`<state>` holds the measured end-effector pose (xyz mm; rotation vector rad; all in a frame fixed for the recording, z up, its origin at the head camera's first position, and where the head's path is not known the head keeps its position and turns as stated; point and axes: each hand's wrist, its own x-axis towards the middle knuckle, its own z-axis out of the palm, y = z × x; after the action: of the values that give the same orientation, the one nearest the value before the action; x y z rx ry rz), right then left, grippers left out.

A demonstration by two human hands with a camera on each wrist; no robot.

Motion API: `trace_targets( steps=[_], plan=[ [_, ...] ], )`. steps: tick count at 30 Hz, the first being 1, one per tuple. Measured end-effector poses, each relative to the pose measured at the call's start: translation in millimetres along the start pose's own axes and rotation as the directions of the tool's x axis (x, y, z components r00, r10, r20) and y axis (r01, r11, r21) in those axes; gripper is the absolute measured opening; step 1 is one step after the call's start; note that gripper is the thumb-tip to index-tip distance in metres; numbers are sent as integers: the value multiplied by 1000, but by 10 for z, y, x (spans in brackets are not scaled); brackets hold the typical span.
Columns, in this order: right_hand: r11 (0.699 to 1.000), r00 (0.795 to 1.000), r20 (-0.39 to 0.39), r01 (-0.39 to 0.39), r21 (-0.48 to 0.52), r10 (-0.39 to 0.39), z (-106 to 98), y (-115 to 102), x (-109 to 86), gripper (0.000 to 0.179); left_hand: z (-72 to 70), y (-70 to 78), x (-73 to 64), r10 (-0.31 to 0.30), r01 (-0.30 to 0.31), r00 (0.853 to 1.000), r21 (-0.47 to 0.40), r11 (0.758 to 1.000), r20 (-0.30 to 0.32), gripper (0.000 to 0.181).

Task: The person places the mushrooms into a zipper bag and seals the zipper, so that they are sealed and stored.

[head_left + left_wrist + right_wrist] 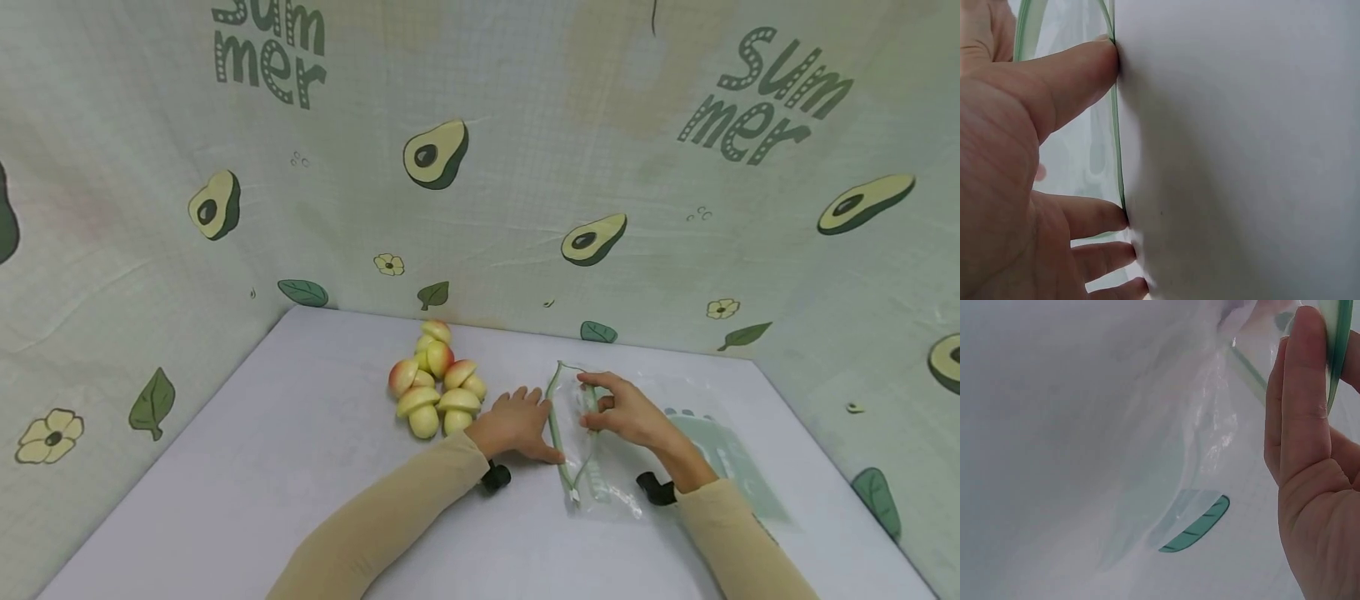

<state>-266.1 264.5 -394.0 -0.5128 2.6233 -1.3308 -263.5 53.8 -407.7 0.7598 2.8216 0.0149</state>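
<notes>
A clear plastic zip bag [738, 462] with a pale green printed panel lies on the table, its mouth spread apart toward the left. The green zip edge [555, 421] bows outward, and a small white slider [575, 495] sits at its near end. My left hand [517, 425] rests at the left zip edge with fingers spread; in the left wrist view, its thumb [1085, 65] and fingertips touch that edge. My right hand [626, 414] pinches the opposite green zip edge [1338, 350] between thumb and fingers. Inside the bag, nothing but clear film shows.
Several yellow mushroom-shaped pieces [423, 421] with reddish patches lie in a cluster left of my left hand. Behind the white table [247, 467] and along its sides hangs cloth [510, 192] printed with avocados. Black wrist mounts [657, 489] stick out below my hands.
</notes>
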Motion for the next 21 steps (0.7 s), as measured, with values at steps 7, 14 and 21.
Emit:
trace_targets(
  steps=[7,14,21],
  plan=[
    [999,998,50,29,21,-30,17,-7,43,77,-2,-80,32,4,-4,1000,4,1000,-15,96],
    [998,996,82,38,52,-42,-11,-17,155,74,-7,-169,94,-4,4,1000,-20,1000,-31,94],
    [996,994,94,43,83,-51,-42,-12,228,73,-19,-192,142,-6,5,1000,-48,999,-22,95]
  ],
)
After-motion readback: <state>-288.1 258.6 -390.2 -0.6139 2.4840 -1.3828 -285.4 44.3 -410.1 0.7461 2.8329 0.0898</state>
